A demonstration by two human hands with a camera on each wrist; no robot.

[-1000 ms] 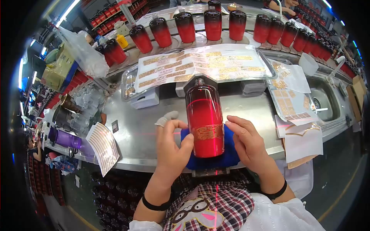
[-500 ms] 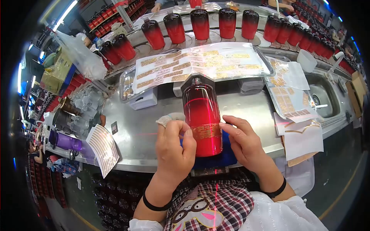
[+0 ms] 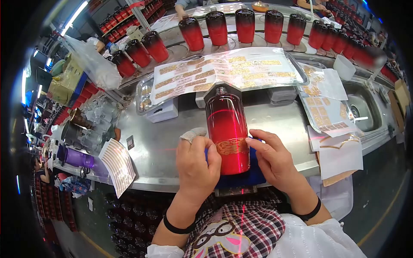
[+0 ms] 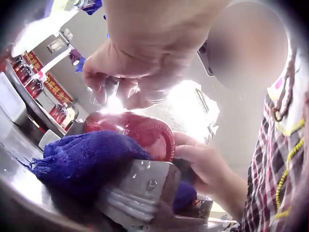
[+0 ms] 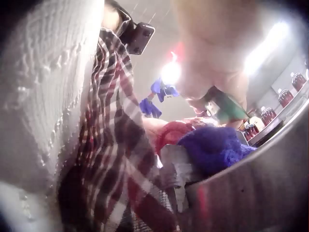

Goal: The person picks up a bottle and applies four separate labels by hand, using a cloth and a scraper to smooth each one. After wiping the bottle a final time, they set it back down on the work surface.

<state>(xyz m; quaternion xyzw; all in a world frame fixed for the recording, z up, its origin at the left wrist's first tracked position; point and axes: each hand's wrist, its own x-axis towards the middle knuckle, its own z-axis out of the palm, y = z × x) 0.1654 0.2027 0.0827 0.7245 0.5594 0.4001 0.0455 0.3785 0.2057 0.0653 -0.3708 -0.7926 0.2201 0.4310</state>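
Bottle (image 3: pixel 226 118) lies between the hands, long axis running away from the body, neck farthest; right hand (image 3: pixel 277 161), fingers loosely extended, is nearer the gold band (image 3: pixel 232 147), left hand (image 3: pixel 197 165) beside it, fingers bent inward, whether pinching anything I cannot tell.

The head view is bright and mostly sharp, with curved lines and black corners. Tube lights (image 3: pixel 75 18) glow at upper left; pale glare lies on the tabletop (image 3: pixel 159 142). Both wrist views look hazier and softer, with dark corners and blown-out white patches. A round blur covers the left wrist view's upper right.
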